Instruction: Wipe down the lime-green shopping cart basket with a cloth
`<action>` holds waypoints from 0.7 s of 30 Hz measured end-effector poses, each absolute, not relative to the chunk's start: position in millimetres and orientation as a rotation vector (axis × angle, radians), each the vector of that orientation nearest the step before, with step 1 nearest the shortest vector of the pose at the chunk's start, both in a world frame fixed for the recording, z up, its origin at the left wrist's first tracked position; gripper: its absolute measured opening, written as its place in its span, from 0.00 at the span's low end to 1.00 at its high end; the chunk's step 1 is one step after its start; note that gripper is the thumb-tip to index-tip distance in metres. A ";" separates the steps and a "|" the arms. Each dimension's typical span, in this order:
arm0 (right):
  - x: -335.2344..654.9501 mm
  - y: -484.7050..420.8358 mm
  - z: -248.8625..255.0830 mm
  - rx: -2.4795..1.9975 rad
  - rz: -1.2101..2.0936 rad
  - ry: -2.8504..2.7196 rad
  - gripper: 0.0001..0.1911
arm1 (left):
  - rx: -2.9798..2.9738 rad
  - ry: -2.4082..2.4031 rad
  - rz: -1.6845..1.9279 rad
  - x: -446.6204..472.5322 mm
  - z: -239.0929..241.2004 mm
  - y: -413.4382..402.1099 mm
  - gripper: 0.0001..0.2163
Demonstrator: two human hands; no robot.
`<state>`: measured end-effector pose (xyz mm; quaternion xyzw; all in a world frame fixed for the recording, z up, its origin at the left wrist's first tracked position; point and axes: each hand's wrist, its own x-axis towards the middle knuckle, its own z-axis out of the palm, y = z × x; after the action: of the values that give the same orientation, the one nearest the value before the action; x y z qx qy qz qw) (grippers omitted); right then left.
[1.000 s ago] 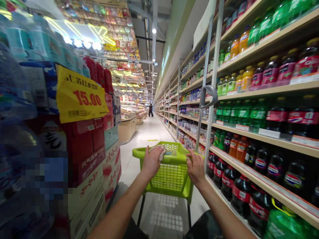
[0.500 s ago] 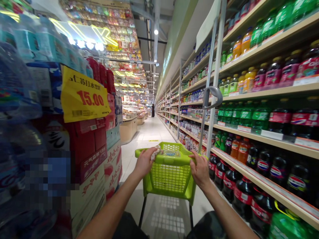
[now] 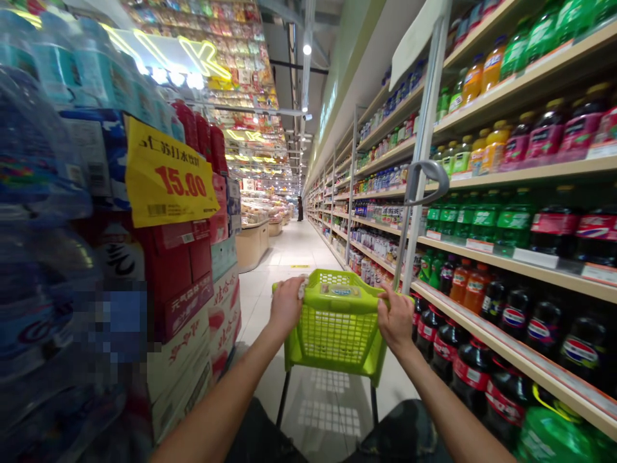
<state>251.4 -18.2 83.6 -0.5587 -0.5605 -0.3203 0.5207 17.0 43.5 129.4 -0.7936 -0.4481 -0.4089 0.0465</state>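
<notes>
A bright green plastic shopping cart (image 3: 337, 341) with a lattice basket stands in front of me in the aisle. My left hand (image 3: 285, 307) is wrapped over the left end of its handle. A small whitish crumpled piece (image 3: 303, 287), perhaps tissue, shows at the thumb side of that hand. My right hand (image 3: 396, 320) grips the right end of the same handle, fingers curled over the top. Between the hands, a label panel (image 3: 334, 290) sits on the handle. What the basket holds cannot be made out through the lattice.
Drink shelves (image 3: 501, 260) line the right side, with a grey hook-shaped handle (image 3: 427, 183) on a pole. Stacked cartons (image 3: 180, 283) and a yellow price sign (image 3: 168, 177) stand close on the left. Tiled floor (image 3: 284, 254) runs ahead; a distant person (image 3: 299, 209) is in dark clothing.
The cart, hands and surroundings sit slightly further right in view. My left hand has turned and its fingers are curled more over the handle. My right hand keeps its hold.
</notes>
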 end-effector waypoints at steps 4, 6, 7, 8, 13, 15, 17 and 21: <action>257.3 -18.0 82.9 -1.354 -0.788 -1.334 0.16 | -2.600 -1.135 -1.211 34.8 129.4 33.8 0.21; 259.0 -18.6 82.3 -1.344 -0.795 -1.347 0.16 | -2.632 -1.118 -1.184 27.0 131.4 38.4 0.21; 259.1 -18.9 82.1 -1.336 -0.795 -1.358 0.16 | -2.619 -1.169 -1.185 20.1 132.9 42.7 0.21; 258.6 -19.1 81.8 -1.327 -0.795 -1.368 0.16 | -2.580 -1.261 -1.208 12.9 134.8 47.4 0.20; 249.7 -17.5 80.9 -1.316 -0.807 -1.352 0.16 | -2.402 -1.552 -1.384 20.4 140.1 51.6 0.17; 246.7 -16.4 80.5 -1.312 -0.810 -1.364 0.16 | -2.509 -1.343 -1.372 46.5 138.2 39.9 0.17; 245.8 -15.9 80.0 -1.307 -0.811 -1.395 0.16 | -2.623 -1.058 -1.287 70.6 136.1 27.0 0.16; 247.5 -16.1 79.7 -1.298 -0.814 -1.427 0.16 | -2.679 -0.830 -1.106 73.3 135.5 22.2 0.15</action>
<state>247.5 -16.1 79.7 -0.5368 -0.5900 -0.3365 0.5005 73.3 22.2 135.5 -0.8869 -0.2746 -0.3662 0.0634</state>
